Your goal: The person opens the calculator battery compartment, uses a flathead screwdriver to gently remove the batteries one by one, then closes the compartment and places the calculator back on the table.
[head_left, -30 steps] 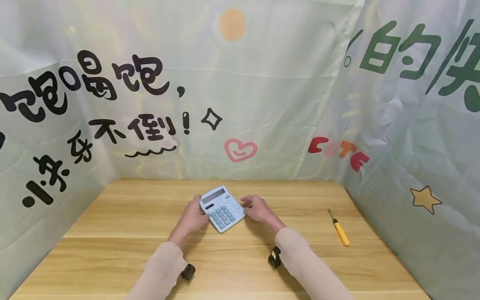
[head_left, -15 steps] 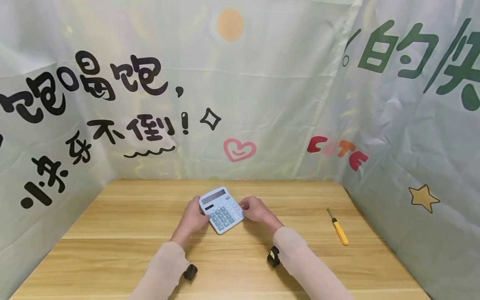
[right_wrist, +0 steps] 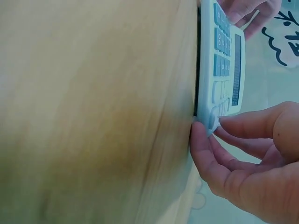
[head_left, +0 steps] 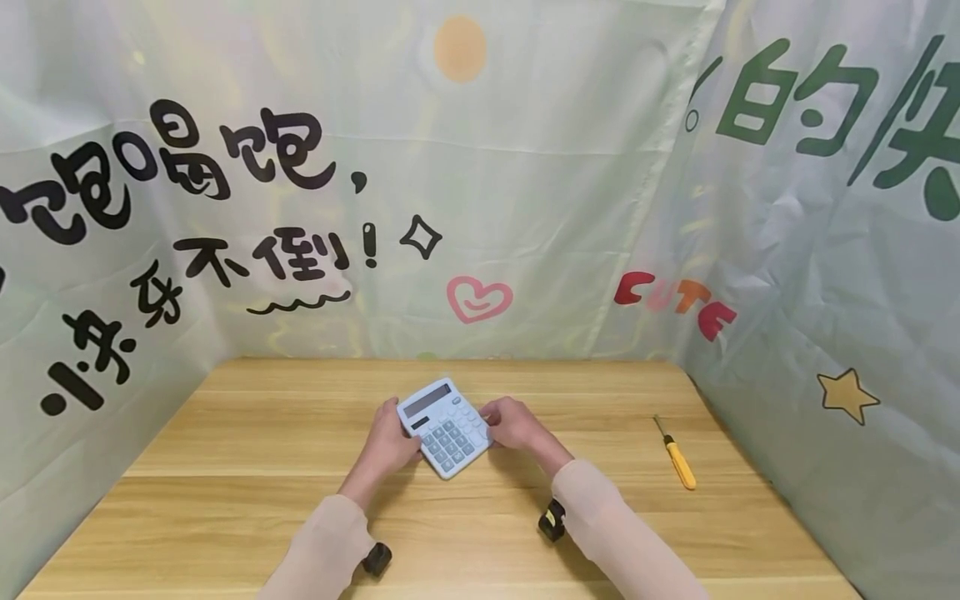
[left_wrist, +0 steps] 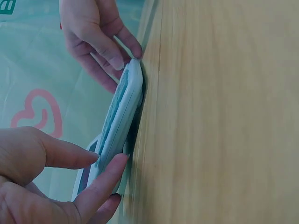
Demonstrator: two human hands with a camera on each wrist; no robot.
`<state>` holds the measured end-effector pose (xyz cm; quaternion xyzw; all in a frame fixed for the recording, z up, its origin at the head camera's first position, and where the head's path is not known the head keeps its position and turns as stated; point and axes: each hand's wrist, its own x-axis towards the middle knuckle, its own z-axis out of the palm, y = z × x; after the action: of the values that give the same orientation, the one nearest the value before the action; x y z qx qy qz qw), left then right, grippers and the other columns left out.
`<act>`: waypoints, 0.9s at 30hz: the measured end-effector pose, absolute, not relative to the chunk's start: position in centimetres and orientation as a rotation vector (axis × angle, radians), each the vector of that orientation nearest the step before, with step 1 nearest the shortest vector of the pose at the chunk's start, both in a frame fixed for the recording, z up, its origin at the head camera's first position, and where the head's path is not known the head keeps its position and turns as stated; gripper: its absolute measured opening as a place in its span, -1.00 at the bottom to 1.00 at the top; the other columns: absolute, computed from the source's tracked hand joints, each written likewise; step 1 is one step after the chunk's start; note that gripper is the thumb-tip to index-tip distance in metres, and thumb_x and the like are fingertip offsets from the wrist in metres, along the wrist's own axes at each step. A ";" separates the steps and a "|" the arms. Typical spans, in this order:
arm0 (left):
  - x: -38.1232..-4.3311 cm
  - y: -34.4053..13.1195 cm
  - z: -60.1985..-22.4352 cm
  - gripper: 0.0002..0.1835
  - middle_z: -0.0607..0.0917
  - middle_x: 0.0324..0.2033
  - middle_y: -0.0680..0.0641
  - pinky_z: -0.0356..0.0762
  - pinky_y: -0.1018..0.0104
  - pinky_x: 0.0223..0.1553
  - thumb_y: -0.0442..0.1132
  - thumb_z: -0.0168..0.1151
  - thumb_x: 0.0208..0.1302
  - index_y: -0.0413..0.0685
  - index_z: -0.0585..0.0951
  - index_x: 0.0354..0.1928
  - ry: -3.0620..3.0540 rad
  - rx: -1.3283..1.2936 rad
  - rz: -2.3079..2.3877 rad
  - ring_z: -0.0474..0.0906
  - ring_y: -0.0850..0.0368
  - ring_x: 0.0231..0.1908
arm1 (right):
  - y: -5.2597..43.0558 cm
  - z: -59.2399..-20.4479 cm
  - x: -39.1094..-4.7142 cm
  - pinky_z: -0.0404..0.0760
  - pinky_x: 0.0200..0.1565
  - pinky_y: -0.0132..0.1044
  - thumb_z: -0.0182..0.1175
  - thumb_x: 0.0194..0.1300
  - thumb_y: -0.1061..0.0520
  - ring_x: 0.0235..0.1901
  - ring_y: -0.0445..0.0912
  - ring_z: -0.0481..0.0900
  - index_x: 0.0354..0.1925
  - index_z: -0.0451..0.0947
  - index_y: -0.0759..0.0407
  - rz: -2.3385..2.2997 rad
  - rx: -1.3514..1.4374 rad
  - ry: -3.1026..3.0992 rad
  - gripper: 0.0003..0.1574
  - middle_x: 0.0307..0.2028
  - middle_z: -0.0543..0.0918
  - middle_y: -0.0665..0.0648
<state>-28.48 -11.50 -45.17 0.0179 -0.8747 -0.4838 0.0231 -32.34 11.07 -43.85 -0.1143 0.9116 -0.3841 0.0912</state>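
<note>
A light blue calculator (head_left: 446, 428) with a dark display sits turned at an angle at the middle of the table, its near end slightly closer to me. My left hand (head_left: 387, 442) pinches its left edge, thumb on the face and fingers beneath, as the left wrist view shows. On the opposite side, my right hand (head_left: 514, 422) holds the right corner between thumb and forefinger (right_wrist: 203, 144). A small whitish bit shows at that corner in the right wrist view; I cannot tell what it is. The calculator's underside is mostly hidden.
A yellow-handled screwdriver (head_left: 678, 458) lies on the wooden table (head_left: 225, 467) at the right. Printed cloth (head_left: 540, 208) hangs behind the table and along both sides. Black wrist cameras (head_left: 377, 559) sit under both sleeves.
The calculator has shifted slightly toward me, with both hands keeping hold of it. The right hand's fingers have closed in on the corner. The screwdriver stays where it was.
</note>
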 end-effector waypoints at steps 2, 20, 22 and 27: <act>-28.2 -11.5 -45.2 -0.08 0.27 0.34 -0.52 0.77 0.26 -0.15 -0.59 0.28 0.16 -0.48 0.05 0.53 -2.688 0.066 -1.547 0.49 -0.31 0.16 | 11.1 -43.8 -32.1 0.72 -0.26 -0.29 0.20 0.22 0.46 -0.26 -0.04 0.65 0.15 0.61 0.41 -1.135 -0.358 2.706 -0.51 -0.13 0.72 0.34; -27.1 -11.3 -44.5 -0.33 0.63 -0.07 -0.40 0.77 0.23 -0.33 -0.53 0.17 0.35 -0.35 0.17 0.44 -2.624 -0.005 -1.755 0.67 0.10 -0.37 | 11.8 -43.2 -30.2 0.71 -0.21 -0.23 0.25 0.32 0.36 -0.23 -0.03 0.64 0.19 0.58 0.43 -1.131 -0.365 2.672 -0.53 -0.10 0.71 0.32; -27.1 -11.3 -44.4 -0.38 0.65 -0.09 -0.39 0.78 0.21 -0.33 -0.52 0.14 0.38 -0.34 0.18 0.43 -2.618 -0.007 -1.767 0.68 0.10 -0.39 | 11.9 -43.2 -29.9 0.71 -0.22 -0.24 0.25 0.32 0.35 -0.26 -0.03 0.65 0.20 0.57 0.44 -1.144 -0.371 2.654 -0.52 -0.11 0.71 0.33; -26.9 -11.4 -44.3 -0.49 0.65 -0.09 -0.40 0.78 0.19 -0.32 -0.50 0.08 0.44 -0.30 0.21 0.37 -2.599 -0.014 -1.796 0.69 0.08 -0.40 | 11.9 -43.1 -29.4 0.72 -0.23 -0.24 0.26 0.32 0.34 -0.30 -0.05 0.66 0.21 0.55 0.46 -1.148 -0.392 2.648 -0.50 -0.09 0.70 0.36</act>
<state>-26.88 -11.42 -44.26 -0.0043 -0.8226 -0.5685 -0.0088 -29.43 11.93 -43.12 -0.1337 0.9032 -0.3915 0.1145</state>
